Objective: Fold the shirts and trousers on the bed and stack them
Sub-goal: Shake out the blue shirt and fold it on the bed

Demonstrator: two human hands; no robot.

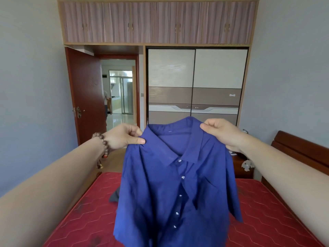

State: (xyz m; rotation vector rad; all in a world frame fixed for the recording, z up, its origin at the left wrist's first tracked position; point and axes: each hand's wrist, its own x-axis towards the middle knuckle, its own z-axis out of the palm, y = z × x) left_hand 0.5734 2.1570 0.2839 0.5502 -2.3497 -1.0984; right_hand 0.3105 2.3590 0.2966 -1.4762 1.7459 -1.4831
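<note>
A dark blue button-up shirt (160, 193) hangs in the air in front of me, its buttoned front facing me, above the red mattress (83, 211). My left hand (124, 136) pinches the shirt's left shoulder beside the collar. At the other shoulder, my right hand (220, 131) pinches the cloth. The shirt's lower part drops out of the frame. A dark grey garment (114, 195) lies on the bed behind the shirt, mostly hidden.
A wooden headboard (300, 150) stands at the right with a low bedside cabinet (242, 168) beyond the bed. A large wardrobe (195, 82) fills the far wall. At the left, an open red door (85, 97) leads to a hallway.
</note>
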